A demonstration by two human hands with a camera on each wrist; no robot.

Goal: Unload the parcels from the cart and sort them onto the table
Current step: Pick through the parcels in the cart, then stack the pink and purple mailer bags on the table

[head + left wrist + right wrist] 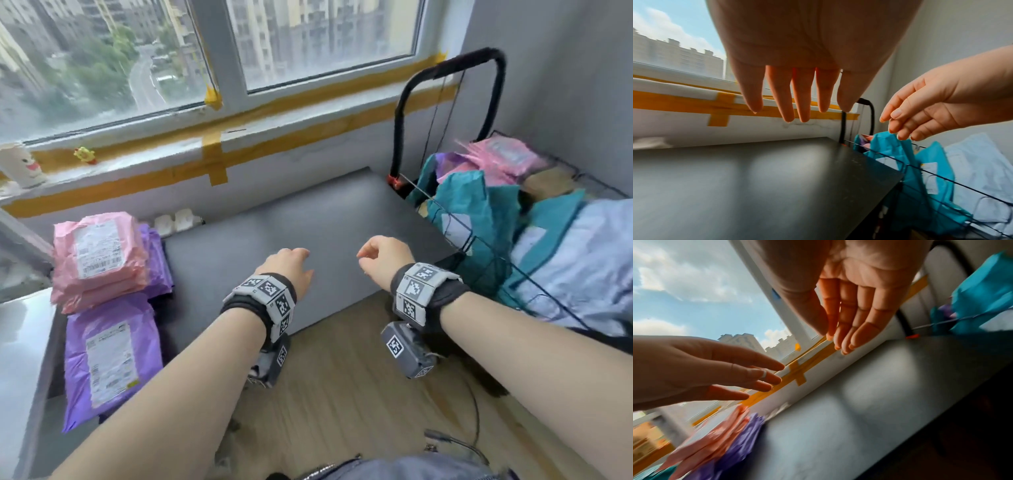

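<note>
Parcels (479,212) sit in cart (493,260) right of empty right hand (385,260)

Both arms reach forward side by side, left hand (291,265) with fingers straight and spread, right hand (385,255) loosely relaxed, both empty.

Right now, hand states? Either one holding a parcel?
Left hand: open, fingers straight, holding nothing, above the table.
Right hand: open, fingers relaxed, holding nothing, not on a parcel.
</note>
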